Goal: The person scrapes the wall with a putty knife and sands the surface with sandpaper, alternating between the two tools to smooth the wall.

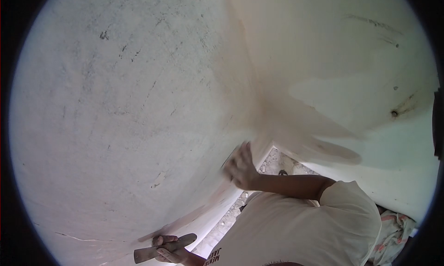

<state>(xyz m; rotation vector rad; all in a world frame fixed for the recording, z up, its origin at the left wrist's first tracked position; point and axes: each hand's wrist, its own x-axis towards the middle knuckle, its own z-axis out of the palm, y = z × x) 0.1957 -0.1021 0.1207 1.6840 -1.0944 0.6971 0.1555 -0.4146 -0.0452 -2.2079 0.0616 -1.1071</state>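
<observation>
My right hand (241,168) is close against the pale wall (138,104), near the corner where two surfaces meet. Motion smears its bent fingers; a thin dark edge shows beside them, and I cannot tell what it belongs to. Low at the left, my left hand (170,255) grips a long grey-brown tool (147,254) with a smooth, slab-like body. Fingers show on both sides of this tool, which lies slanted near the wall's lower part.
Brownish damp-looking patches (319,127) spread from the corner over the right-hand wall. A small dark hole (394,113) marks that wall. Rubble-strewn ground (282,162) shows below the corner. A crumpled patterned cloth or sack (393,238) lies at the lower right.
</observation>
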